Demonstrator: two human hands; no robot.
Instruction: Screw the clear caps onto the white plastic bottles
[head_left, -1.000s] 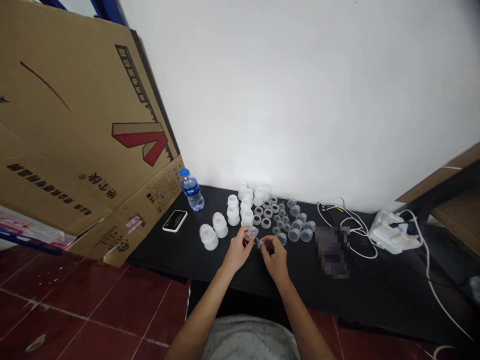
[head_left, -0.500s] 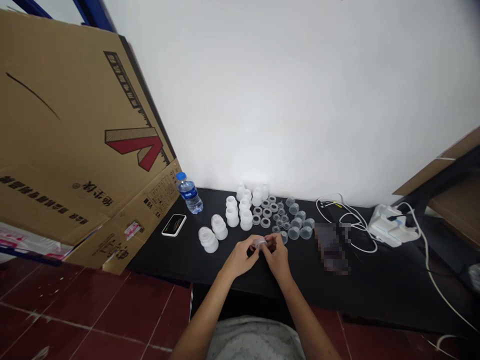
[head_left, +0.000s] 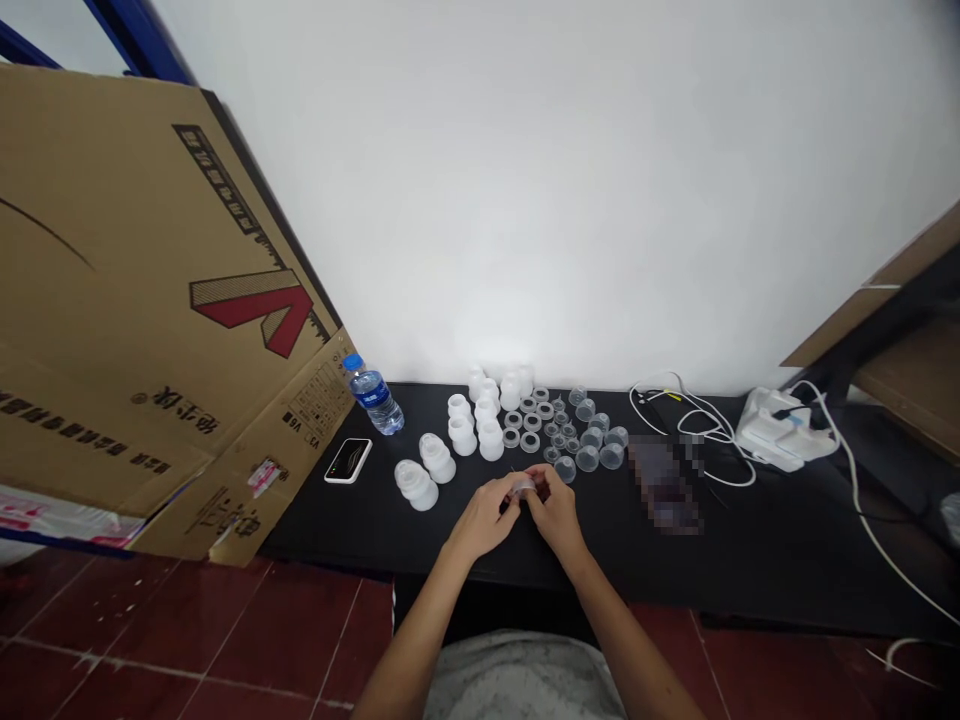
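Observation:
Close to the table's front edge, my left hand (head_left: 484,516) and my right hand (head_left: 557,512) meet, fingers pinched around a small translucent bottle part (head_left: 523,484). My fingers cover most of it, so its exact shape is hidden. Just beyond are flat translucent rings (head_left: 530,442), small clear nipple-like pieces (head_left: 571,444) and clear dome caps (head_left: 588,459), several of each. To the left of these, several small white bottles (head_left: 491,440) stand open-necked in rows. Nearer my left hand, a white bottle with a clear cap (head_left: 417,488) stands beside another like it.
At the left are a water bottle (head_left: 375,398), a white device with a dark screen (head_left: 349,461) and a large cardboard box (head_left: 150,300). To the right lie a pixelated dark object (head_left: 664,485), white cables (head_left: 739,462) and a white power strip (head_left: 784,430). A white wall (head_left: 570,200) borders the black table (head_left: 465,560).
The camera view has shifted slightly. Both hands stay together on the small translucent part, with only slight finger movement; the things on the table keep their places.

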